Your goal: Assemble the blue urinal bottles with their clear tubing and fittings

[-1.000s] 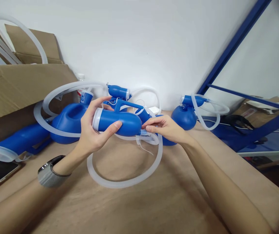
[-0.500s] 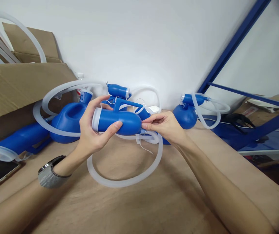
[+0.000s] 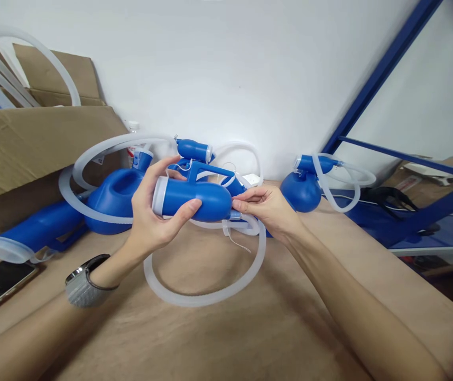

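Across the near half of the scene runs the brown table (image 3: 218, 338). Far right: blue metal frame (image 3: 375, 79). Far left: open cardboard box (image 3: 44, 137), pale tubes rising from it. Blue jug (image 3: 105, 198) sits just right of the box. A translucent hose (image 3: 202, 301) makes a wide loop at centre. Blue bottle (image 3: 196, 191) is at centre, above the table, lying level: pale rim to the left, rounded end to the right, handle on the far side. Left hand (image 3: 150, 211) is wrapped round its left part, thumb along the near side, fingers spread only to the bottle's width. Right hand (image 3: 276, 211) is at the rounded end, thumb and forefinger nearly together; cannot tell what, if anything, lies between them. Phone (image 3: 2, 286): near left. Small clear connector (image 3: 235, 215) projects just below the right fingertips.
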`<state>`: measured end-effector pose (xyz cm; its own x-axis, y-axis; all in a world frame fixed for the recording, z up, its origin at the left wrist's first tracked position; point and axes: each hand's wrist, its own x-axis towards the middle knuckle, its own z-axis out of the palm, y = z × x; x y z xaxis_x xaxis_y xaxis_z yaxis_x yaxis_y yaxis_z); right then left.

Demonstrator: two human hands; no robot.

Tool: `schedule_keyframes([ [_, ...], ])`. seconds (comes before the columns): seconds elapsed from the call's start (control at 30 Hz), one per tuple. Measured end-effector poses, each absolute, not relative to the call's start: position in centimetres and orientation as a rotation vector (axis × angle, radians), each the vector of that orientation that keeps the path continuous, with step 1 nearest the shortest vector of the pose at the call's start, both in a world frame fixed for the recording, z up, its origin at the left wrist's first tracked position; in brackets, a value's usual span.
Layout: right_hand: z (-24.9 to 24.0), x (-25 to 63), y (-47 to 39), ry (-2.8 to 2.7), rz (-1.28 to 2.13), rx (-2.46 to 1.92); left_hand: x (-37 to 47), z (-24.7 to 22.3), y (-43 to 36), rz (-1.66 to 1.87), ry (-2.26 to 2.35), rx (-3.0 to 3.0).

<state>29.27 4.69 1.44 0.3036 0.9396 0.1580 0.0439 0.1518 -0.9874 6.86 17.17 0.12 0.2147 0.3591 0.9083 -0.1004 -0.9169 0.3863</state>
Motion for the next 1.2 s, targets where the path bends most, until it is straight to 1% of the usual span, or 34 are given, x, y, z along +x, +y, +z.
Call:
schedule_keyframes([
  [0.13, 1.5, 28.4, 4.7, -1.013, 0.756, -1.235, 6.8, -0.1, 17.3, 1.802, 0.260, 2.139],
  [0.23, 1.3, 27.9, 4.7, -0.984, 0.741, -1.230, 6.9, -0.3, 17.2, 1.876, 0.231, 2.132],
  [0.43, 0.8, 28.6, 5.0, -0.881, 0.972, -1.224, 6.9, 0.3, 16.6, 2.175, -0.182, 2.291],
  [0.63, 0.6, 28.8, 5.2, -0.864, 1.149, -1.267, 6.7, 0.5, 16.7, 2.133, -0.376, 2.445],
  [0.83, 1.0, 29.2, 5.3, -0.940, 1.157, -1.248, 7.1, 0.3, 17.4, 2.135, -0.095, 2.283],
  [1.03, 1.5, 31.0, 5.0, -1.127, 1.003, -1.340, 6.8, 0.4, 17.8, 2.143, 0.078, 2.190],
  [1.2, 1.6, 31.6, 4.4, -1.326, 1.210, -1.292, 6.4, 0.7, 17.3, 2.067, 0.116, 2.218],
])
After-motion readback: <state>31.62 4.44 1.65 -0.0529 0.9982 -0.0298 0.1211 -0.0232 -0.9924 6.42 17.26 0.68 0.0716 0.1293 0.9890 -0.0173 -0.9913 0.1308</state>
